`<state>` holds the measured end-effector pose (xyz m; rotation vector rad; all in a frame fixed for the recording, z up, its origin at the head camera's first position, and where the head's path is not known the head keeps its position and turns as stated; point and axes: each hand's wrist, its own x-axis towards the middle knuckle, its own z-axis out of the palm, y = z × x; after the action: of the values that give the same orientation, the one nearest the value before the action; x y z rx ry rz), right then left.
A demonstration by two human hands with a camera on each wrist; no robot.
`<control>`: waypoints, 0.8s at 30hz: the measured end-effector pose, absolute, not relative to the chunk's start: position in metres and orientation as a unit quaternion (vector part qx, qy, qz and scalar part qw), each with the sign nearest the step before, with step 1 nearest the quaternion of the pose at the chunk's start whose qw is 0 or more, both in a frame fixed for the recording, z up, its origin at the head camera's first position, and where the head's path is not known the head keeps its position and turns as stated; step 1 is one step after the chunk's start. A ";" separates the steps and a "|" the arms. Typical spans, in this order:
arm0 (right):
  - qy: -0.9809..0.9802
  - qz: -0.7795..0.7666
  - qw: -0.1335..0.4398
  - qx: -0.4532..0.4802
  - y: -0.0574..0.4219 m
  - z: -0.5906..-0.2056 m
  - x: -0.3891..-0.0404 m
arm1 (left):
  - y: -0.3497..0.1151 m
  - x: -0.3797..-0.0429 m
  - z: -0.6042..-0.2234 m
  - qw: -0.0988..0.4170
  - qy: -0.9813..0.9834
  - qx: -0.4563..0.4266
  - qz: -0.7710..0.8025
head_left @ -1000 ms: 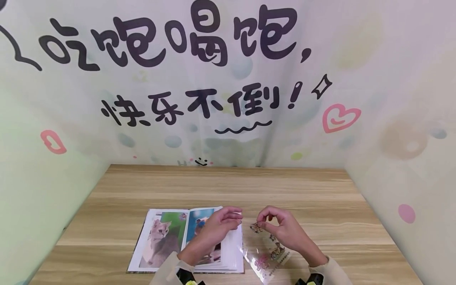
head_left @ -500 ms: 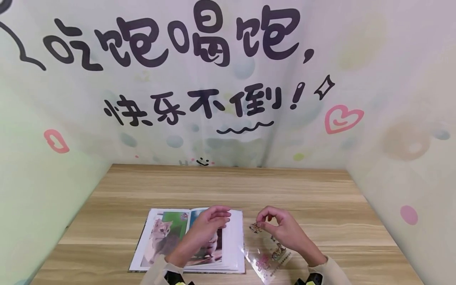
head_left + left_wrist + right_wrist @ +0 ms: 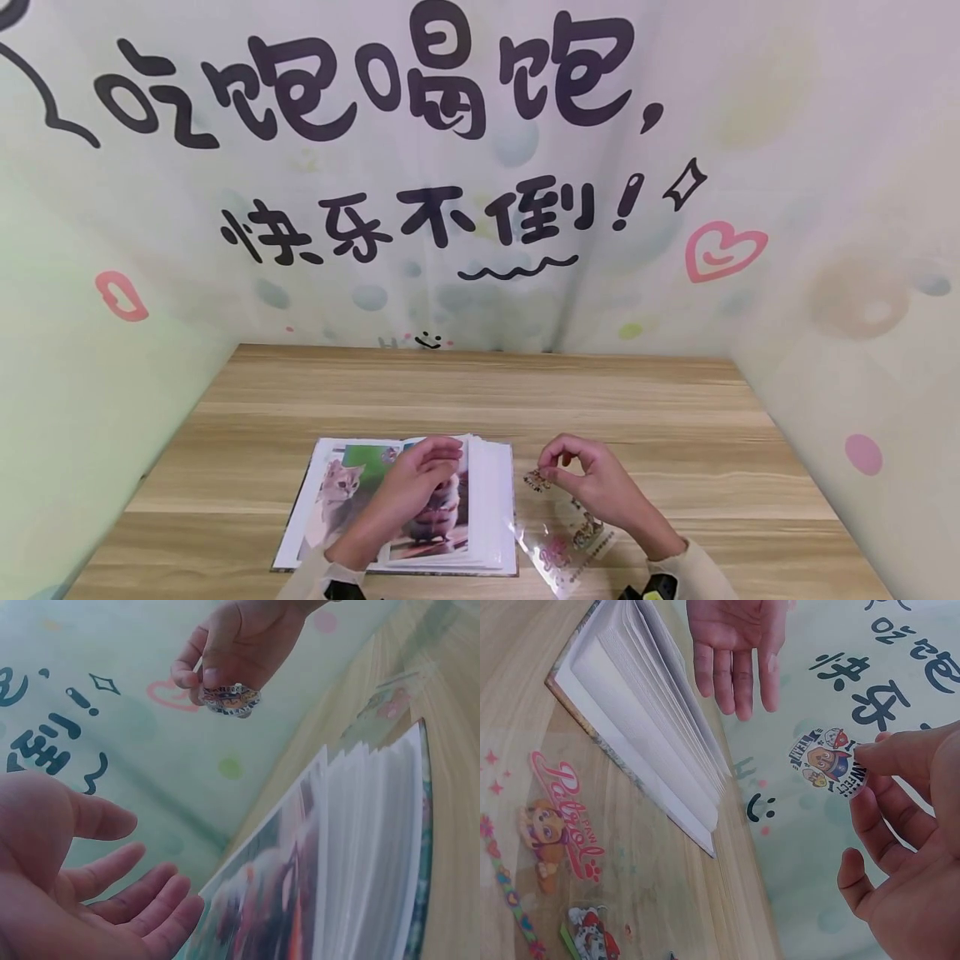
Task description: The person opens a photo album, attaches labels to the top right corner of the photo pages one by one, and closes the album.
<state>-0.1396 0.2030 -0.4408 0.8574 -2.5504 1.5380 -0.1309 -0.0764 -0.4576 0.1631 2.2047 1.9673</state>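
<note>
My right hand point(image 3: 596, 479) pinches a small sticker point(image 3: 536, 481) between thumb and forefinger. In the right wrist view, the sticker point(image 3: 823, 765) is roundish and bears a cartoon dog with lettering. Below that hand lies a clear sticker sheet point(image 3: 551, 557) with cartoon dogs and pink lettering. An open photo album point(image 3: 492, 508) is left of the sheet, with a cat picture on its left page and a small animal picture on the right. Above the album hovers my left hand point(image 3: 412, 483), its fingers loosely extended and holding nothing. The left forearm covers part of both pictures.
The wooden table point(image 3: 480, 392) runs back to a pale wall hanging point(image 3: 420, 300) with large black characters. Side walls point(image 3: 840, 350) enclose the table left and right. Several loose pages stand slightly raised at the album's right side.
My left hand has drawn leftward over the album, uncovering more of the right-hand picture. Its page edges look more fanned. The right hand holds the sticker in nearly the same spot.
</note>
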 end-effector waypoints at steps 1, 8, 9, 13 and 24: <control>-0.823 0.496 0.021 0.276 0.203 -0.441 -0.140 | -0.078 -0.131 -0.458 0.087 0.746 0.055 0.658; -0.820 0.498 0.015 0.280 0.201 -0.443 -0.141 | -0.087 -0.126 -0.460 0.068 0.782 0.040 0.618; -0.819 0.499 0.014 0.281 0.201 -0.444 -0.141 | -0.089 -0.125 -0.460 0.067 0.789 0.037 0.610; -0.817 0.502 0.013 0.283 0.199 -0.444 -0.141 | -0.095 -0.123 -0.462 0.073 0.810 0.035 0.581; -0.822 0.498 0.010 0.277 0.197 -0.445 -0.142 | -0.106 -0.117 -0.468 0.043 0.842 0.067 0.534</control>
<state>-0.1425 0.1969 -0.4448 0.8647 -2.5650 1.5536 -0.1167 -0.1065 -0.4685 0.2044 2.5747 1.6329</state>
